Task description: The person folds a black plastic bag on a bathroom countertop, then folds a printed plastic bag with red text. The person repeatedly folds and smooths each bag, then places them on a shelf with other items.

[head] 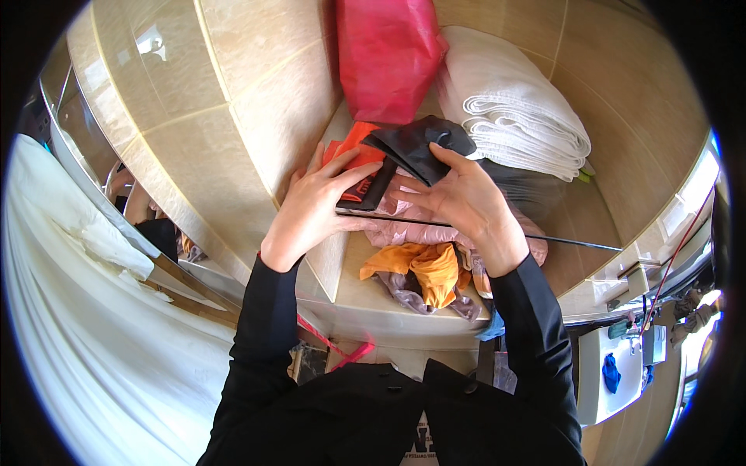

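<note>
My left hand (pixel 317 201) lies over an orange packet (pixel 362 143) and a black flat item (pixel 382 183), which are stacked at the left of a glass shelf. Its fingers are spread, with the thumb low by the shelf's front edge; whether it grips the stack is unclear. A black folded sheet-like packet (pixel 425 143) sits tilted at the right of that stack. The thumb of my right hand (pixel 466 201) presses on this packet, and the other fingers point left below it. Under the glass, a pink padded garment (pixel 402 230) shows through.
Behind stand a red bag (pixel 387 58) and a folded white towel (pixel 518 110). The glass shelf edge (pixel 574 242) runs rightward past my wrist. Orange cloth (pixel 434 271) lies on the tiled ledge below. A white curtain (pixel 87 326) hangs left; a white sink (pixel 597 373) is at right.
</note>
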### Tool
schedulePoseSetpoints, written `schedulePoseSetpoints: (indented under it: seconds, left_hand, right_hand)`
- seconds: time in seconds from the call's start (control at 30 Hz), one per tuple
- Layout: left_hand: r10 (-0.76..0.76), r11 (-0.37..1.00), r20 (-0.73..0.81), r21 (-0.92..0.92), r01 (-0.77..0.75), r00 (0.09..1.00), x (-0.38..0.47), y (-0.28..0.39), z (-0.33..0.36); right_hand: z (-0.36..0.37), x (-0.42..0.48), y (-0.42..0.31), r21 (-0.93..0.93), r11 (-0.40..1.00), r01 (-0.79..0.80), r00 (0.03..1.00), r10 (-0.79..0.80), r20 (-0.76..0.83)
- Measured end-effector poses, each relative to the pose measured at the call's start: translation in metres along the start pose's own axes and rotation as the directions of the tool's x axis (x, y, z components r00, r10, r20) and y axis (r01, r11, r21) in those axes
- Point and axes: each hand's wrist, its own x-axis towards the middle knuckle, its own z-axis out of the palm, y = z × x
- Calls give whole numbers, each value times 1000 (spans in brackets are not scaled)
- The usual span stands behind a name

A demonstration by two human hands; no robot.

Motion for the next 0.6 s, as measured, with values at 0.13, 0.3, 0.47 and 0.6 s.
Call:
schedulePoseSetpoints:
  seconds: [0.13, 0.3, 0.47, 0.6]
  left_hand:
    - [-2, 1000, -49, 30, 3, 999, -5, 1, 1]
    - [-55, 995, -124, 71, 64, 991, -18, 2, 0]
    - [-110, 992, -101, 42, 115, 989, -30, 18, -8]
    - [-52, 998, -221, 21, 58, 974, -38, 16, -13]
  right_hand:
    - [4, 11, 2, 42, 997, -60, 998, 59, 20]
    - [17, 27, 17, 17, 999, -47, 999, 47, -3]
    - [13, 21, 20, -49, 994, -98, 994, 100, 44]
    - [19, 10, 21, -37, 995, -87, 989, 91, 120]
